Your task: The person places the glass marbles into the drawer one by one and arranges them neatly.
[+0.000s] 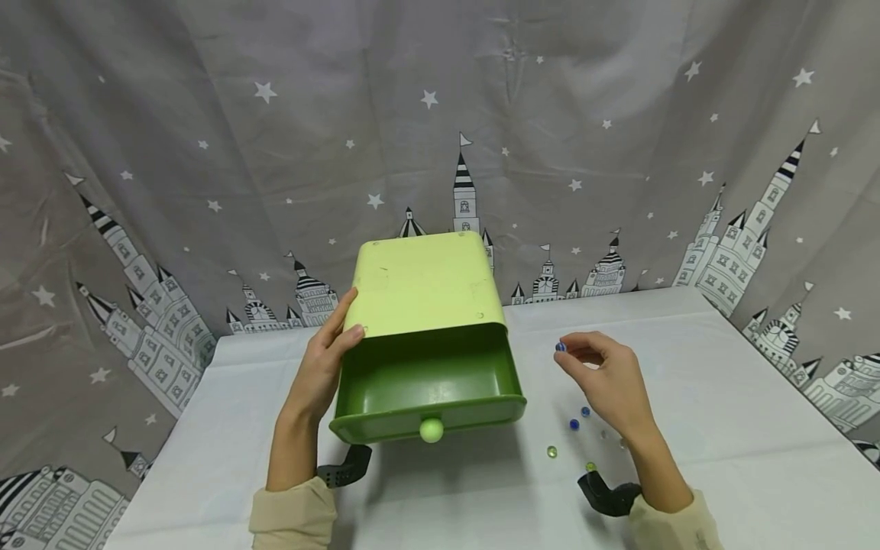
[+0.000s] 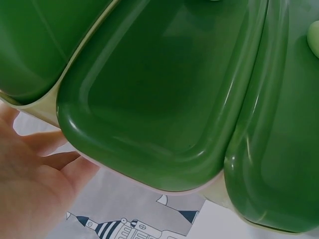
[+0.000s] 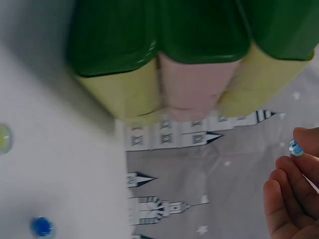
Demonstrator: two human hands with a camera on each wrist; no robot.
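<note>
A small stacked drawer unit (image 1: 426, 283) with a pale yellow-green top stands in the middle of the head view. Its green top drawer (image 1: 429, 374) is pulled out, a round light-green knob (image 1: 431, 430) on its front. My left hand (image 1: 323, 363) rests on the unit's left side, thumb and fingers extended along the upper edge. To the right of the unit, my right hand (image 1: 608, 374) holds a blue glass marble (image 1: 561, 347) between thumb and index finger, above the table. The right wrist view shows this marble (image 3: 295, 148) as clear with blue swirls.
Loose marbles lie on the white-covered table (image 1: 729, 412) below my right hand: a blue marble (image 1: 574, 424), a second blue marble (image 1: 585, 411), a yellow-green marble (image 1: 552, 451) and several others. A grey curtain (image 1: 426, 114) with castles and stars hangs behind.
</note>
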